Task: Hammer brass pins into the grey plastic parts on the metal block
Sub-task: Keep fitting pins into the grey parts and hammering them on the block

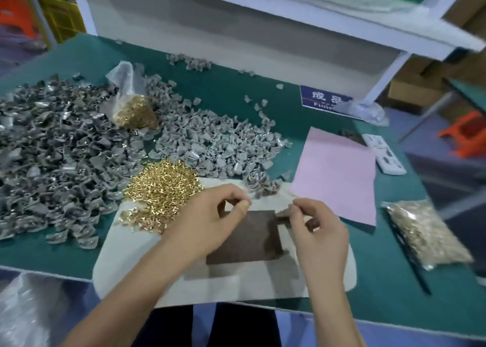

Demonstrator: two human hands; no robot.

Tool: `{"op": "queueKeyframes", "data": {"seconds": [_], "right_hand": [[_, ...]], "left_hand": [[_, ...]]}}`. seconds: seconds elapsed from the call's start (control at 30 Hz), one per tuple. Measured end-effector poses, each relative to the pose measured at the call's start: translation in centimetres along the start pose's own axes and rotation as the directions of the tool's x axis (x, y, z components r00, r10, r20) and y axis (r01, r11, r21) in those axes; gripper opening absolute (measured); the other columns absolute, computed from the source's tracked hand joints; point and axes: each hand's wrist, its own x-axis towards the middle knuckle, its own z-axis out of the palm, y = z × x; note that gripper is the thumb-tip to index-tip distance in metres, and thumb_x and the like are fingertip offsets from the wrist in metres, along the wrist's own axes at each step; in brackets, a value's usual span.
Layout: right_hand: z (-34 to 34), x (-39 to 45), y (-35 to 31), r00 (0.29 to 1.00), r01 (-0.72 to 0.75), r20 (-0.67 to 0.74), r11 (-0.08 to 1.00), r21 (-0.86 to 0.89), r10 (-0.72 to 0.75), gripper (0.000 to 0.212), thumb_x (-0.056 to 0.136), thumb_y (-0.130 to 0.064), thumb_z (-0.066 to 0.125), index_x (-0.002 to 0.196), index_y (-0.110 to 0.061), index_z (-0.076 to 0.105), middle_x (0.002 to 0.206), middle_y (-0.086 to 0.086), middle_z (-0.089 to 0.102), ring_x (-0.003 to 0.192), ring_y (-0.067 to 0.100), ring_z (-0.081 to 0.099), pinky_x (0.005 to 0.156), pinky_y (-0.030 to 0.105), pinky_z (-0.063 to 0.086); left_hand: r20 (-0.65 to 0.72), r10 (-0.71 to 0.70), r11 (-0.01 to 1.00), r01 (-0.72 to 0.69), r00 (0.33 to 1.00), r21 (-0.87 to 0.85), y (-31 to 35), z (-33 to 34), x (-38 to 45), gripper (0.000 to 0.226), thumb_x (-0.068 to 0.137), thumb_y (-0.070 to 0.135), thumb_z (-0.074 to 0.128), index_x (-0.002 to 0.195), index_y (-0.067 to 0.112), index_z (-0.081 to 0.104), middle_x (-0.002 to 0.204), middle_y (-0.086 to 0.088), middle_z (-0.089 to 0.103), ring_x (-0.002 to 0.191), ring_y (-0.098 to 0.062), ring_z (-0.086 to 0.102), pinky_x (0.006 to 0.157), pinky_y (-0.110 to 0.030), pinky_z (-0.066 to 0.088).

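Brass pins glitter beside flat dark metal block.

A green-topped bench fills the middle of the frame. Across the top runs a white-framed shelf unit, one slanted white leg coming down at upper right. Upper left, yellow plastic crates beside something orange. Far right, brown cardboard boxes and an orange plastic stool on a blurred bluish-grey floor.
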Motion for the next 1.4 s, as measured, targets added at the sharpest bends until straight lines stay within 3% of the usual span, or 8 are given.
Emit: {"op": "queueKeyframes", "data": {"seconds": [0.2,0.4,0.57,0.73,0.9,1.1,1.23,1.4], "right_hand": [[0.1,0.4,1.8,0.999,-0.043,-0.012,0.997,0.066,0.044,0.016,0.086,-0.018,0.074,0.085,-0.034,0.072,0.089,-0.015,0.071,0.072,0.010,0.058,0.065,0.012,0.042],[1.0,0.2,2.5,0.999,-0.044,-0.014,0.993,0.106,0.046,0.010,0.084,-0.026,0.068,0.085,-0.035,0.070,0.086,-0.016,0.069,0.075,0.010,0.062,0.065,0.011,0.042],[0.3,-0.3,2.2,0.997,-0.077,-0.009,0.983,0.165,0.079,0.016,0.088,-0.017,0.072,0.084,-0.032,0.071,0.084,-0.016,0.070,0.065,0.007,0.057,0.062,0.011,0.041],[-1.6,-2.3,1.7,0.994,-0.102,0.050,0.966,0.238,0.093,0.018,0.088,-0.015,0.075,0.086,-0.033,0.075,0.081,-0.014,0.072,0.057,0.005,0.049,0.059,0.014,0.043],[-1.1,-5.1,0.7,0.989,-0.109,0.129,0.960,0.257,0.078,0.011,0.089,-0.020,0.074,0.089,-0.031,0.076,0.083,-0.010,0.073,0.062,0.014,0.055,0.060,0.019,0.043],[0.1,-7.5,-0.3,0.978,-0.126,0.201,0.940,0.318,0.063,0.017,0.091,-0.007,0.074,0.090,-0.024,0.076,0.080,-0.009,0.073,0.070,0.003,0.062,0.065,0.012,0.047],[0.0,-7.9,-0.5,0.977,-0.126,0.205,0.942,0.311,0.063,0.017,0.091,-0.008,0.073,0.090,-0.025,0.076,0.079,-0.009,0.072,0.067,0.002,0.059,0.064,0.012,0.046],[-0.3,-7.9,-0.4,0.977,-0.132,0.196,0.950,0.284,0.077,0.017,0.092,-0.011,0.073,0.090,-0.028,0.076,0.080,-0.009,0.071,0.066,0.004,0.057,0.063,0.015,0.046]], "left_hand": [[0.151,-0.057,0.914,-0.010,0.987,0.405,0.5,2.1,7.6,0.012,0.089,0.049,0.066,0.095,0.038,0.064,0.090,0.024,0.066,0.081,0.004,0.057,0.071,-0.029,0.047],[0.105,-0.100,0.772,0.011,0.989,0.636,0.4,5.3,9.5,0.022,0.084,0.057,0.067,0.088,0.036,0.061,0.085,0.018,0.063,0.085,-0.010,0.061,0.064,-0.028,0.036],[0.092,-0.062,0.821,-0.001,0.994,0.571,2.0,4.7,8.2,0.011,0.091,0.045,0.066,0.092,0.035,0.062,0.096,0.015,0.064,0.096,-0.012,0.058,0.071,-0.031,0.044],[0.065,0.083,0.894,-0.103,0.994,0.437,3.4,2.0,0.9,0.007,0.092,0.047,0.056,0.091,0.040,0.054,0.087,0.020,0.059,0.080,-0.002,0.055,0.066,-0.032,0.048],[-0.045,0.121,0.931,-0.097,0.992,0.353,1.0,1.9,-4.1,0.004,0.092,0.021,0.071,0.093,0.019,0.068,0.091,0.005,0.059,0.090,-0.018,0.055,0.076,-0.043,0.049],[-0.063,0.247,0.868,-0.192,0.967,0.459,0.8,2.2,-4.9,0.014,0.084,0.024,0.078,0.094,0.015,0.078,0.087,0.000,0.060,0.088,-0.024,0.055,0.070,-0.043,0.051],[-0.025,0.234,0.884,-0.202,0.972,0.421,0.7,2.7,-5.3,0.031,0.087,0.026,0.076,0.114,0.010,0.075,0.097,-0.004,0.060,0.097,-0.026,0.055,0.079,-0.044,0.052],[-0.019,0.177,0.948,-0.165,0.984,0.272,0.6,2.5,-5.9,0.044,0.090,0.033,0.070,0.132,0.021,0.062,0.105,0.009,0.056,0.106,-0.012,0.050,0.092,-0.033,0.047]]}}
